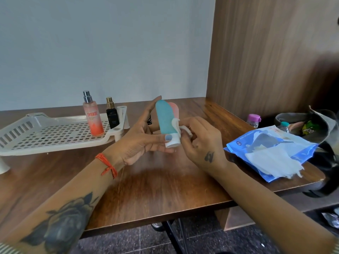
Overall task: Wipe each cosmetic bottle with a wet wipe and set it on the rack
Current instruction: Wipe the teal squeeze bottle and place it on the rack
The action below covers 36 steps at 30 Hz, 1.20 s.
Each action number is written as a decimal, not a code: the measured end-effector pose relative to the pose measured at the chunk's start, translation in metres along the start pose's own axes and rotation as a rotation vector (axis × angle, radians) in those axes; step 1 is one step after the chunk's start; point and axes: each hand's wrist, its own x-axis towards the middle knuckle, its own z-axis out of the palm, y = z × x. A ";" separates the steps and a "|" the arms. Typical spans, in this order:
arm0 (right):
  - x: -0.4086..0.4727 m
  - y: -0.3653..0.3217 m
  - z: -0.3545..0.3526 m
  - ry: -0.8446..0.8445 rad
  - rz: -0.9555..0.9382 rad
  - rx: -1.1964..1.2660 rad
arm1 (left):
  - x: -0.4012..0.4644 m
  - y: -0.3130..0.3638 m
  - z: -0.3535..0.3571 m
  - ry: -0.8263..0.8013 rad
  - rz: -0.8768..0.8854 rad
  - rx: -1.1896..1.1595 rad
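Observation:
My left hand holds a teal squeeze tube cap-down above the table, thumb pressed on its white cap. A pink tube shows just behind it. My right hand pinches a small white wet wipe against the teal tube's lower right side. A white perforated rack stands at the left. On its right end stand a pink spray bottle and a small black perfume bottle.
A blue wet-wipe pack with loose white wipes lies at the table's right edge. Behind it are a small purple-capped bottle and a grey bag. A wooden panel rises at the right. A white tube piece stands behind the rack.

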 end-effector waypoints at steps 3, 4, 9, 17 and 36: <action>-0.003 -0.008 -0.003 0.024 -0.120 -0.010 | -0.001 0.002 0.001 0.028 0.007 0.023; -0.004 -0.010 -0.004 0.017 -0.154 -0.025 | -0.001 0.002 0.001 0.038 0.007 0.033; -0.003 -0.010 -0.005 -0.029 -0.049 0.003 | 0.000 0.002 0.001 0.108 0.022 0.053; -0.004 -0.017 -0.009 0.078 -0.223 -0.089 | 0.000 0.001 -0.001 0.152 0.040 0.013; 0.012 -0.049 -0.022 -0.027 1.676 1.722 | 0.004 -0.005 0.000 0.242 0.210 0.091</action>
